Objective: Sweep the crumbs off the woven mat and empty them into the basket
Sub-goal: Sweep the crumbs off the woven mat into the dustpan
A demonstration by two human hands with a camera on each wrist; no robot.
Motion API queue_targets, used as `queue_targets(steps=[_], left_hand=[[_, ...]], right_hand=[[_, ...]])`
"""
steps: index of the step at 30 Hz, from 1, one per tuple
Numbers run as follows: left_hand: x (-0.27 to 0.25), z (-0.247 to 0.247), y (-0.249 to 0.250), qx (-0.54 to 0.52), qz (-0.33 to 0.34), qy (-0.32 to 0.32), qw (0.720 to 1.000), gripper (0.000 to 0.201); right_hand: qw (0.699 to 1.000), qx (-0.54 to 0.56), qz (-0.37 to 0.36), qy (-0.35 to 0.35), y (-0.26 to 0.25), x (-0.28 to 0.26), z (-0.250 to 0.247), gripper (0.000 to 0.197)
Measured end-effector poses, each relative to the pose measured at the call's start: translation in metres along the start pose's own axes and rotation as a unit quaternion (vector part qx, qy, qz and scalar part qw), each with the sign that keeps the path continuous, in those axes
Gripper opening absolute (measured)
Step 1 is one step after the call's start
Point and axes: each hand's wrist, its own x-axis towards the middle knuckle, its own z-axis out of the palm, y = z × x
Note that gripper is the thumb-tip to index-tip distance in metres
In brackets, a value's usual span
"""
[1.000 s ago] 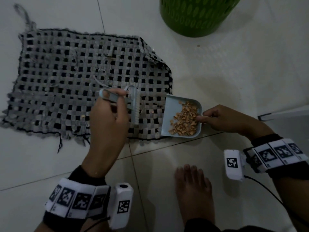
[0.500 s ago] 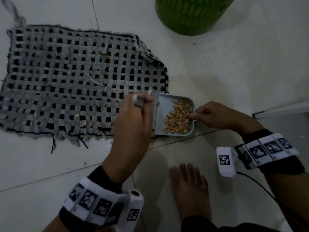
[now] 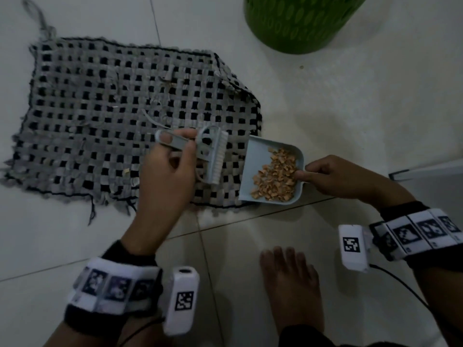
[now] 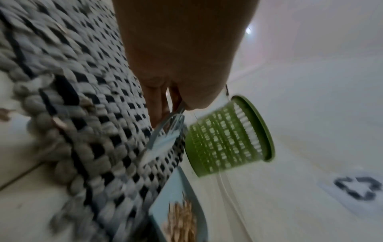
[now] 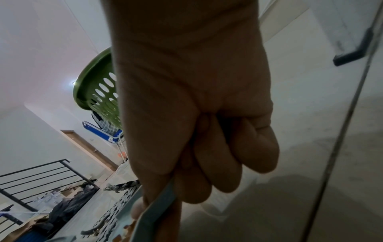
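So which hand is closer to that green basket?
The right hand, pinching the dustpan below the green basket. The left hand holds the brush farther left.

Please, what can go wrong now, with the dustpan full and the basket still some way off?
1. The right hand pinches only the rim of the dustpan, whose crumb pile lies near the open edge; tilting may spill it.
2. Stray crumbs remain on the woven mat, behind the brush in the left hand, and may be missed.
3. The basket has holes; small crumbs may fall through.
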Motion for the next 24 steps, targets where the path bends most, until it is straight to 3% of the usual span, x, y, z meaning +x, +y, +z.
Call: queue_targets(steps=[3,8,10,13,16,18,21,24], left_hand=[[0.013,-0.032,-0.007,-0.088,-0.091,0.019,0.992,0.021],[0.010,-0.074,-0.014,-0.110,-0.110,0.068,0.986,0.024],[0.002,-0.085,-0.021,-0.072,-0.087,0.091,0.989,0.026],[-0.014,-0.094,-0.030,0.060,0.016,0.148,0.987,0.026],[-0.036,-0.079,-0.031,0.205,0.112,0.093,0.968,0.019],[-0.048,-0.061,-0.033,0.247,0.120,0.028,0.961,0.017],[-0.052,-0.033,-0.029,0.205,0.102,-0.025,0.973,0.016],[-0.047,-0.029,-0.017,0.094,0.083,-0.018,0.992,0.014]], right_hand=[[0.999,0.037,-0.005,-0.005,-0.012,-0.002,0.007,0.043],[0.999,0.000,-0.039,-0.028,-0.045,0.017,0.035,0.044],[0.997,-0.044,-0.057,-0.035,-0.057,0.025,0.050,0.047],[0.990,-0.119,-0.072,-0.028,-0.064,0.031,0.068,0.055],[0.988,-0.143,-0.065,-0.009,-0.066,0.031,0.075,0.056],[0.986,-0.155,-0.059,-0.008,-0.068,0.029,0.077,0.050],[0.982,-0.180,-0.050,-0.009,-0.071,0.028,0.077,0.038],[0.981,-0.189,-0.051,-0.002,-0.073,0.029,0.076,0.042]])
